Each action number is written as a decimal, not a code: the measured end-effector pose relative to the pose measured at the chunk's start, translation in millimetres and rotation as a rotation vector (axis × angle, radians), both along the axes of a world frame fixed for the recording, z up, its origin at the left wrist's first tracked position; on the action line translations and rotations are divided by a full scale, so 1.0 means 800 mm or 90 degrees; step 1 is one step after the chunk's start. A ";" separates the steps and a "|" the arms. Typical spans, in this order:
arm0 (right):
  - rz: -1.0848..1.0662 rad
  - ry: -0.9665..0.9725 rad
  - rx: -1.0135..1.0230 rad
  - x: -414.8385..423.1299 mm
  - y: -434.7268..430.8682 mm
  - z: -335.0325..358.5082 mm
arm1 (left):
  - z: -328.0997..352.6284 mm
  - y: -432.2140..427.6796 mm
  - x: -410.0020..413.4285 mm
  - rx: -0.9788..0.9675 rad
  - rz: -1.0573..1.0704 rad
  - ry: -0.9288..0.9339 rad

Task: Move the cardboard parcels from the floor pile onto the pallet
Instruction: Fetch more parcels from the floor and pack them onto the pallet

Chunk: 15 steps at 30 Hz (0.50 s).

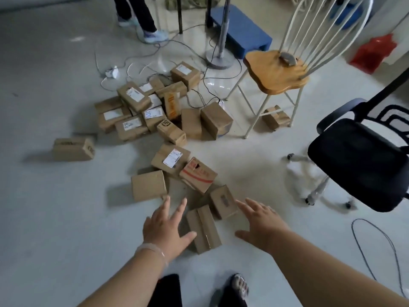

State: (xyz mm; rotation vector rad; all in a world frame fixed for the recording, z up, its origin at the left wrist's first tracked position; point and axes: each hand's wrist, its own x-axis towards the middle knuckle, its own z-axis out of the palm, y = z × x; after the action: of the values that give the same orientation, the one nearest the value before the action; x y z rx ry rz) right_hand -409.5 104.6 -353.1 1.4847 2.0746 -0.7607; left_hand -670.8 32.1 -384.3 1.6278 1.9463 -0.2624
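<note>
Several brown cardboard parcels lie scattered on the pale floor. The nearest parcel (204, 228) lies between my two hands. My left hand (164, 227) hovers just to its left with fingers spread and holds nothing. My right hand (261, 220) is spread open to its right, also holding nothing. Beyond lie a parcel with a red stripe (198, 175), a plain parcel (148, 185) and a labelled parcel (170, 158). The main pile (152, 105) sits farther back. A blue pallet (240, 29) lies at the far end.
A wooden-seated chair (275, 70) stands right of the pile with one parcel (275, 117) beneath it. A black office chair (358, 160) is at the right. Cables (159, 47) trail by a fan stand (220, 58). A person's legs (137, 16) are at the back. One parcel (74, 149) lies alone at the left.
</note>
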 end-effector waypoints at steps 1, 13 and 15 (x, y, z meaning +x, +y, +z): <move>0.015 -0.004 -0.008 0.010 0.000 -0.012 | -0.014 -0.008 0.013 -0.014 0.009 -0.007; 0.023 0.008 -0.090 0.050 -0.035 -0.277 | -0.258 -0.057 0.044 -0.070 0.123 -0.052; 0.016 0.021 -0.094 0.043 -0.035 -0.339 | -0.317 -0.058 0.047 -0.078 0.125 -0.062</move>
State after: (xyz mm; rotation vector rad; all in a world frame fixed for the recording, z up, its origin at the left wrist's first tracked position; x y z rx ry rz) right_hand -375.0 77.0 -624.5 1.3728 2.0097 -0.9130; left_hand -633.2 -14.6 -638.0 1.3365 1.9588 -0.2158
